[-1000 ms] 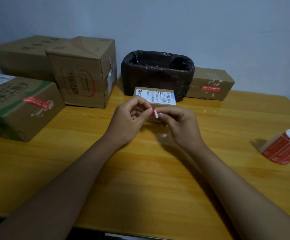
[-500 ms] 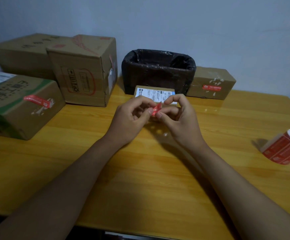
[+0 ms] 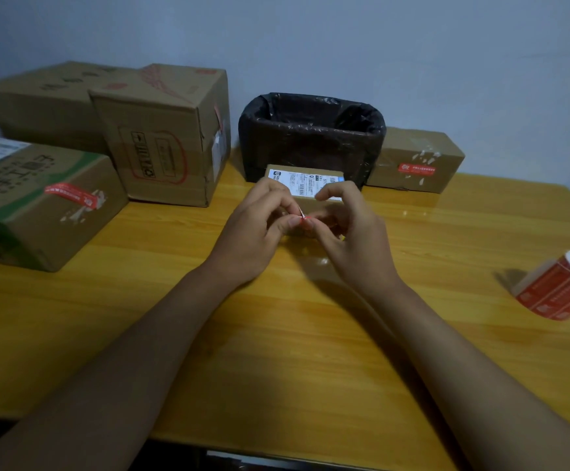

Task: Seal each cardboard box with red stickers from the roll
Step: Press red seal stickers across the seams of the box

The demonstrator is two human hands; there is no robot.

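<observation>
Sticker (image 3: 302, 215): red, pinched between both hands just in front of the small labelled box (image 3: 305, 185), apparently for peeling its backing.
Left hand (image 3: 260, 229): fingertips pinching sticker.
Right hand (image 3: 348, 232): likewise pinching.
Roll (image 3: 562, 287): far right of box, idle.

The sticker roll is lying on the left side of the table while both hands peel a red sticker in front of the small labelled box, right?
Not quite: the head view shows the sticker roll on the table's right side. The left hand and right hand do pinch a red sticker before the small labelled box.
</observation>
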